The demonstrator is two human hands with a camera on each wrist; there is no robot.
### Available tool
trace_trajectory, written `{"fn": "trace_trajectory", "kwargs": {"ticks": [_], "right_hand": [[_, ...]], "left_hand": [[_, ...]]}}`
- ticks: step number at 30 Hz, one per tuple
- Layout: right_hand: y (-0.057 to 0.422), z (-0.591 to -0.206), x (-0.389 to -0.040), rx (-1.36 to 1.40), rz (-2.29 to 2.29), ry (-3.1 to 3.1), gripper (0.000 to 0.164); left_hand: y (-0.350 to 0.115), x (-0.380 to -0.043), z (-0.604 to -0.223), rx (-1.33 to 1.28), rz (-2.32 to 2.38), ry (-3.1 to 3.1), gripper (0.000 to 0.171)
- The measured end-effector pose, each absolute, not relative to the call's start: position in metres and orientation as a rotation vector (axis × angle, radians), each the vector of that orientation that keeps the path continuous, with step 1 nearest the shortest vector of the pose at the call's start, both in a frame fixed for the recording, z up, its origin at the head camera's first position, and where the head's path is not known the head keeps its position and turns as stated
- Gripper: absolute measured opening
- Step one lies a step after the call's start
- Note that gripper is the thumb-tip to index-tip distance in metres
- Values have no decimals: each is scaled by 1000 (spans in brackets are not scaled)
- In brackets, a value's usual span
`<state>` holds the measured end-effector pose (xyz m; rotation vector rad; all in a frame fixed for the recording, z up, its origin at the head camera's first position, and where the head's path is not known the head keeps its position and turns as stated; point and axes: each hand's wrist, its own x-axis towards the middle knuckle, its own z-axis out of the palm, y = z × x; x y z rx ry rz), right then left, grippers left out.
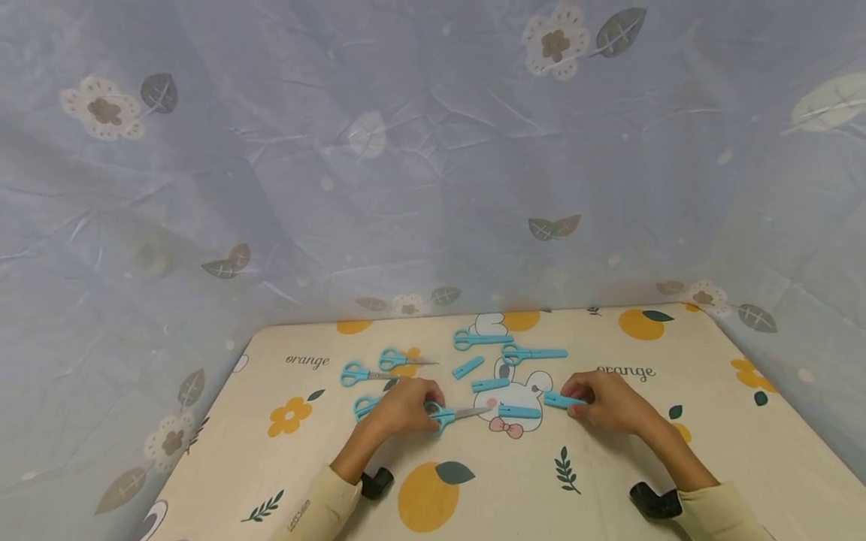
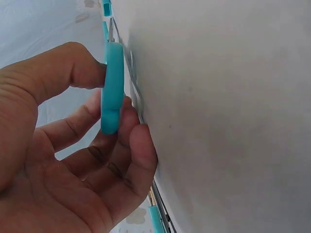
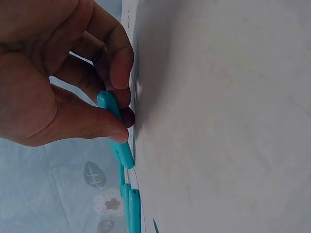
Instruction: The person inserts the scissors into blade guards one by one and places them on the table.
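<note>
My left hand [image 1: 406, 406] grips the light-blue handle of a pair of scissors [image 1: 441, 418], thumb on the handle ring [image 2: 113, 87] in the left wrist view. The bare metal blades point right, with their tips near a loose blue blade cover [image 1: 521, 412]. Farther right, my right hand [image 1: 614, 403] pinches another blade cover [image 1: 558, 400] between thumb and fingers, its slotted end facing left. In the right wrist view this cover [image 3: 125, 154] sits close over the cloth. A second pair of scissors [image 1: 365, 406] lies partly hidden behind my left hand.
Two uncovered scissors, one nearer [image 1: 355, 373] and one farther [image 1: 391, 359], lie at left. Two covered scissors [image 1: 465, 340] [image 1: 516, 354] lie at the back. Two more loose covers [image 1: 468, 367] [image 1: 491, 385] lie mid-table. A patterned cloth [image 1: 507, 488] covers the table; a curtain [image 1: 433, 188] hangs behind.
</note>
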<state>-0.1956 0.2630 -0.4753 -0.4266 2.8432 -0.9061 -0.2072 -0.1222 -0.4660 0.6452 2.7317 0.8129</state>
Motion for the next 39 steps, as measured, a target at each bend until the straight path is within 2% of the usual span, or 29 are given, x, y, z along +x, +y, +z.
{"fn": "trace_trajectory", "kwargs": {"ticks": [18, 27, 39], "right_hand": [[263, -474, -197, -448, -927, 2818, 22], [263, -470, -196, -455, -1000, 2796, 24], [264, -475, -196, -431, -1133, 2707, 23]], "left_hand": [[-132, -213, -464, 587, 1154, 2549, 27], [-133, -215, -462, 479, 1453, 2282, 37], [-133, -216, -463, 523, 1500, 2312, 29]]}}
